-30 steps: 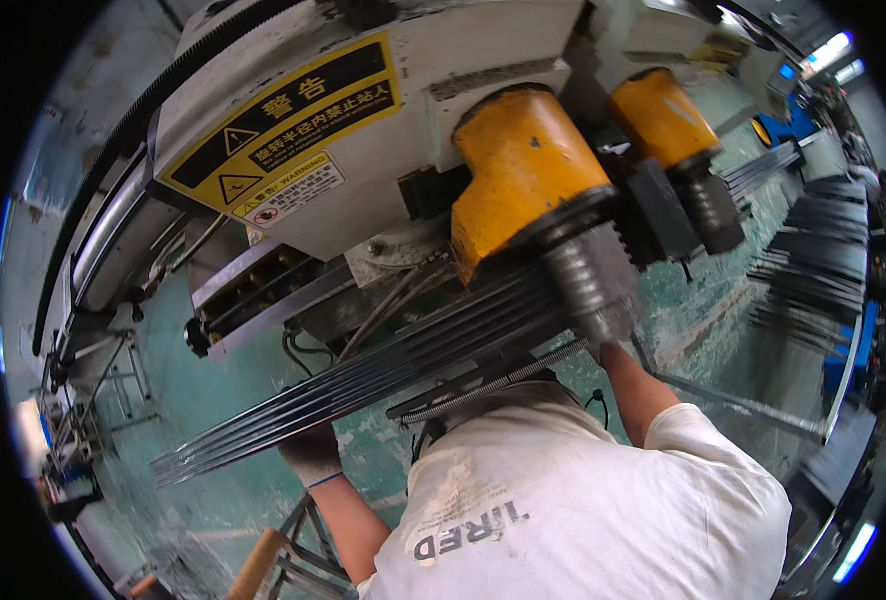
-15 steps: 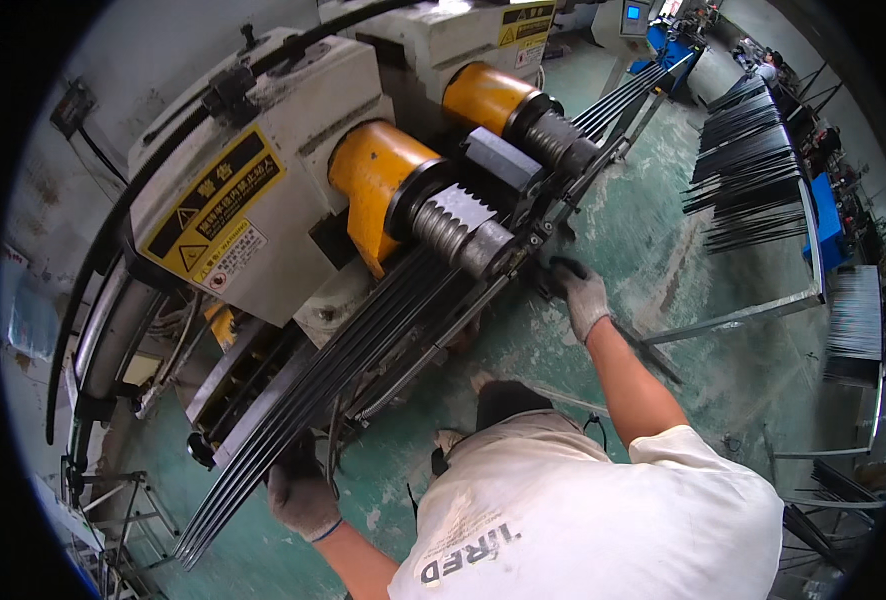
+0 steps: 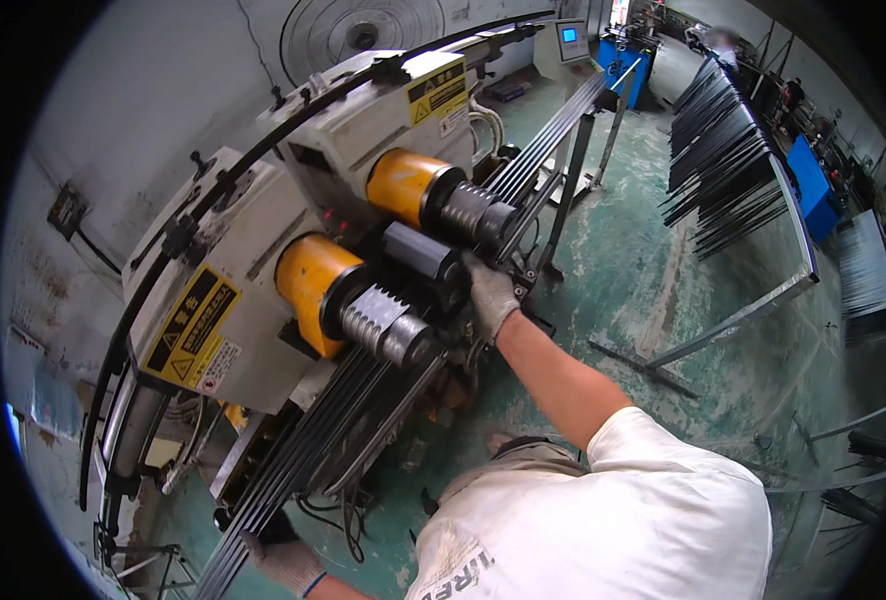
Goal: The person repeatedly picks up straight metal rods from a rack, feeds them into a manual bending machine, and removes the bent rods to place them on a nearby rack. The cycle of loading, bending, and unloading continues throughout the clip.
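Observation:
Long, thin black rods (image 3: 303, 460) lie side by side in a sloping row under the machine (image 3: 188, 340). My left hand (image 3: 285, 566), in a grey glove with a dark, dirty finger area, is closed around the rods near their lower left end. Its fingers are partly hidden by them. My gloved right hand (image 3: 491, 298) reaches into the machine at the end of a dark angular block (image 3: 421, 250), between two orange cylinders (image 3: 313, 290) with ribbed metal shafts (image 3: 388, 325). The fingertips there are hard to make out.
Right of the machine, a metal rack (image 3: 788, 215) carries many black rods. Its foot bar (image 3: 643, 368) rests on the green floor (image 3: 628, 300). A curved black hose (image 3: 253, 150) arches over the machine. A control box with a lit screen (image 3: 569, 38) and a person (image 3: 725, 45) are farther back.
My right hand has moved from the front rail in toward the dark block between the cylinders. My left hand stays by the lower rods. The whole view has shifted.

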### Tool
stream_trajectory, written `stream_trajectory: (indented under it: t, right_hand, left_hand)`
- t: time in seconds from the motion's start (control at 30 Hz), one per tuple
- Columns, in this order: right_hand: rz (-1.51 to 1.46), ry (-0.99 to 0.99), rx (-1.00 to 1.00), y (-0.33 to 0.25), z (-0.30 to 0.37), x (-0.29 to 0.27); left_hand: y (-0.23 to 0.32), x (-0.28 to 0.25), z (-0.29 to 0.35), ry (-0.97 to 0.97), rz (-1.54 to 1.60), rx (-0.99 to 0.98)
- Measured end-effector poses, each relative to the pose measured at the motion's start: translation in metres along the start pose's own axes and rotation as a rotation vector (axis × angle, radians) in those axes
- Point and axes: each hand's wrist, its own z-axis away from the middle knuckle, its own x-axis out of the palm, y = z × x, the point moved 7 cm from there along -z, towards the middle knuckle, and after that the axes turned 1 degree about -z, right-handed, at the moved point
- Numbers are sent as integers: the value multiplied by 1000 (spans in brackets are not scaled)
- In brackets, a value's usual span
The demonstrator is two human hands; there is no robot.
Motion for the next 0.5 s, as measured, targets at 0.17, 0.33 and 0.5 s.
stream_trajectory:
  t: [0.17, 0.33, 0.5]
  right_hand:
    - [20, -3, 169, -2, 16, 27]
    - [-109, -50, 277, -18, 21, 36]
    - [-16, -121, 260, -22, -5, 48]
  left_hand:
    - [109, 50, -4, -48, -397, 391]
    - [161, 194, 47, 183, -820, 865]
    - [134, 294, 63, 39, -719, 834]
